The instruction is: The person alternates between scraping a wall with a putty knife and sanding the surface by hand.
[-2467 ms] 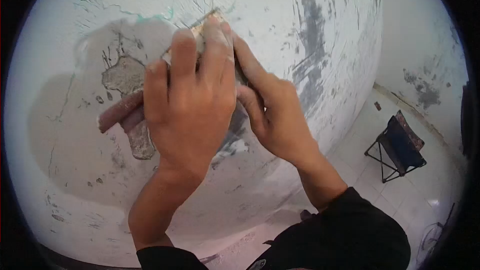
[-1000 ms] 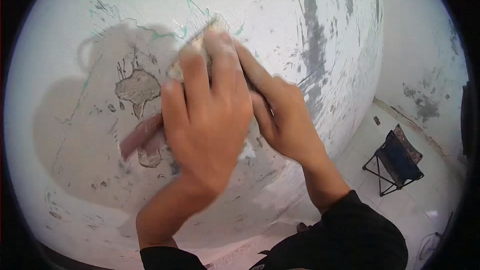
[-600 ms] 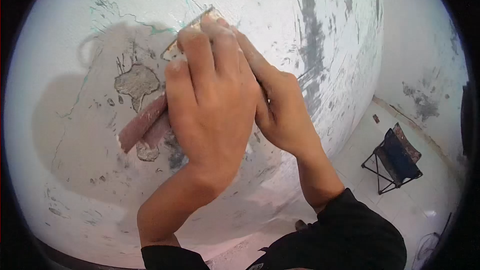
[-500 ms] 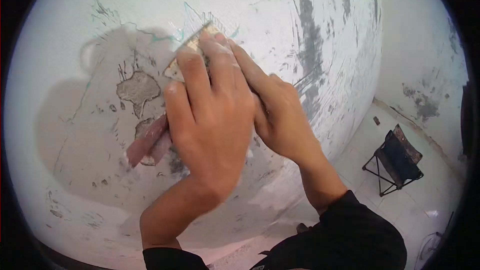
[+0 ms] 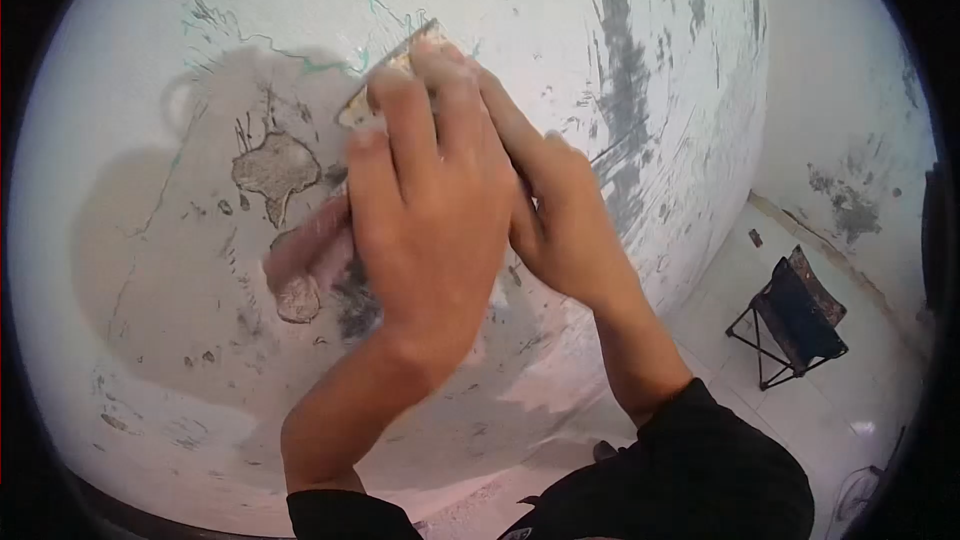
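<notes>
A scraper blade [image 5: 355, 108], flat and smeared with pale yellow and white, lies against the white patched wall [image 5: 130, 270]. My left hand [image 5: 430, 190] presses the blade from above with its fingertips. My right hand [image 5: 565, 210] is beside it, wrapped round the scraper's hidden part, its forefinger stretched along the blade. A pinkish, blurred cloth-like piece [image 5: 310, 240] sticks out at the left from under my left hand. Left of the hands, the wall has a rough grey chipped patch [image 5: 275, 172] and a smaller chipped patch [image 5: 298, 302] below it.
A folding stool [image 5: 798, 320] with a dark seat and black legs stands on the tiled floor [image 5: 700, 340] at the right. A second wall [image 5: 840, 120] with grey stains rises behind it. A small brown piece [image 5: 755, 237] lies near the floor's edge.
Both hands and the scraper have moved slightly up the wall, with my left hand also shifting right. The pinkish piece has moved up and right, uncovering more of the lower chipped patch.
</notes>
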{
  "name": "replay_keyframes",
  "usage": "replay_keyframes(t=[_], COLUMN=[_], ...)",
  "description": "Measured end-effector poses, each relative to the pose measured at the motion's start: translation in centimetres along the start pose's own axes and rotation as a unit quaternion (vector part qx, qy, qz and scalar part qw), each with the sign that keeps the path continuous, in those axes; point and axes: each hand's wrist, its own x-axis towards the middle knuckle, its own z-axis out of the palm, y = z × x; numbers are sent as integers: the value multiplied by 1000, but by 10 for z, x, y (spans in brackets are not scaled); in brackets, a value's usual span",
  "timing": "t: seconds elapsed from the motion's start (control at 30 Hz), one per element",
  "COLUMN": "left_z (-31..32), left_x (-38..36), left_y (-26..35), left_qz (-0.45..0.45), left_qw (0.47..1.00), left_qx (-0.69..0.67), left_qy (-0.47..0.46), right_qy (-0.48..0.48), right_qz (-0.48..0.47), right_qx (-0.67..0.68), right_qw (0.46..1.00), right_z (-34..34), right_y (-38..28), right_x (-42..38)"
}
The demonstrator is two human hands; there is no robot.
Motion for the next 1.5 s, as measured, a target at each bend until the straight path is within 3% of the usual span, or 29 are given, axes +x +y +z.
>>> replay_keyframes(t=[0.03, 0.17, 0.23, 0.3, 0.4, 0.47, 0.5, 0.57, 0.63, 0.73, 0.87, 1.0, 1.07, 1.1, 1.13, 1.17, 1.2, 1.23, 1.3, 1.37, 1.43, 1.47, 1.5], left_z=[0, -15, -22, -3, -8, -25, -18, 3, -3, -31, -65, -106, -104, -103, -104, -106, -108, -108, -116, -136, -140, -144, -145], left_x=[1, 5, 2, 4, 7, -1, 3, 15, 23, 10, -63, -137, -176, -198, -221, -246, -267, -285, -317, -335, -373, -378, -381], left_y=[0, 1, -1, 2, 3, 3, 4, 7, 3, -2, -10, -32, -35, -38, -40, -41, -41, -42, -45, -47, -45, -47, -48], left_qz=[0, -1, -11, -16, -2, -9, -11, -20, -23, 25, -2, -98, -188, -260, -331, -449, -560, -561, -526, -573, -604, -626, -626], left_qw=[1000, 998, 995, 998, 996, 996, 996, 994, 993, 991, 963, 892, 907, 895, 878, 827, 761, 758, 829, 790, 758, 722, 721], left_qx=[0, 40, 15, 27, 78, 26, 27, 94, 95, -60, -237, -396, -357, -341, -322, -308, -291, -295, -168, -159, -228, -291, -291], left_qy=[-2, -54, -94, -52, -40, -84, -83, -58, -65, -114, -128, -193, -119, -124, -128, -141, -151, -152, -94, -152, -96, -51, -60], right_qy=[-11, 39, 25, -15, 11, 2, 2, -2, 6, 68, -107, -153, -181, -208, -138, -67, 73, 210, 216, 377, 338, 266, 192], right_qz=[29, -68, -73, 22, -35, -69, -71, 11, -5, -82, -2, 30, 57, 78, 57, 37, 99, 159, 211, 145, 108, 138, 168], right_qx=[40, -41, -30, 34, -9, -48, -48, -8, 6, -115, -217, -168, -166, -159, -164, -167, -120, -72, -161, -105, -113, -123, -132], right_qw=[999, 996, 997, 999, 999, 996, 996, 1000, 1000, 988, 970, 973, 968, 962, 975, 983, 985, 962, 940, 909, 928, 946, 958], right_z=[-1, 3, 4, 7, 1, -5, -4, 1, 1, -6, -23, -12, -26, -37, -50, -62, -67, -69, -90, -93, -104, -108, -112], right_y=[1, 7, 6, 8, 4, -1, 2, 7, 10, 7, -23, -25, -3, 4, 7, 9, 26, 42, 57, 46, 47, 51, 54], right_x=[3, -6, -3, 8, -1, -10, -4, 16, 15, -16, -86, -152, -174, -181, -178, -177, -192, -206, -173, -160, -158, -153, -150])
